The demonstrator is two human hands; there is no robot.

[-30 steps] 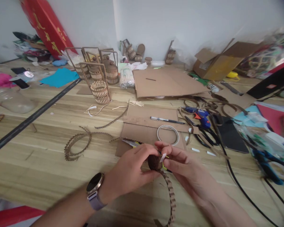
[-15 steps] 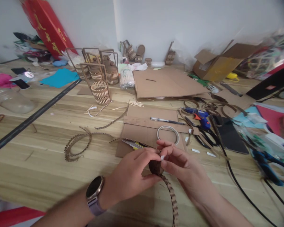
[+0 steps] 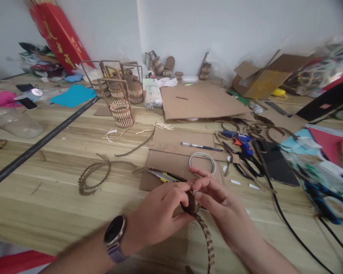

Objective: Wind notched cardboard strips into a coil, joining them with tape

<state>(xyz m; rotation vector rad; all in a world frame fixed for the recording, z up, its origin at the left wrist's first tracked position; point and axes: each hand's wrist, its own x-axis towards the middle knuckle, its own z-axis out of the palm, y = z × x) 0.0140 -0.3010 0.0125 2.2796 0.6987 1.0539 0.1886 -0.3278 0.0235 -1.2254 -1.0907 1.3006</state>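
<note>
My left hand [image 3: 165, 213], a watch on its wrist, is closed around a small dark brown coil [image 3: 190, 203] of corrugated cardboard strip. From the coil a loose tail of the strip [image 3: 208, 238] curves down to the lower edge. My right hand [image 3: 221, 205] pinches a small white piece of tape [image 3: 195, 193] between thumb and forefinger, right against the coil's upper side. Fingertips of both hands meet there and hide part of it. Beyond the hands lie a utility knife [image 3: 162, 176] and a roll of tape [image 3: 202, 153] on a cardboard sheet [image 3: 171, 160].
Left of my hands another corrugated strip [image 3: 94, 177] lies curled. Small bamboo-like baskets [image 3: 121, 114] with tall handles stand farther back. To the right are a blue glue gun [image 3: 246, 146], black-handled scissors [image 3: 253, 165], a phone [image 3: 278, 163] and a black cable [image 3: 286, 217].
My left fingers have curled closer over the coil's top. The right thumb and forefinger, with the white tape, have pressed nearer to it, and less of the tape shows.
</note>
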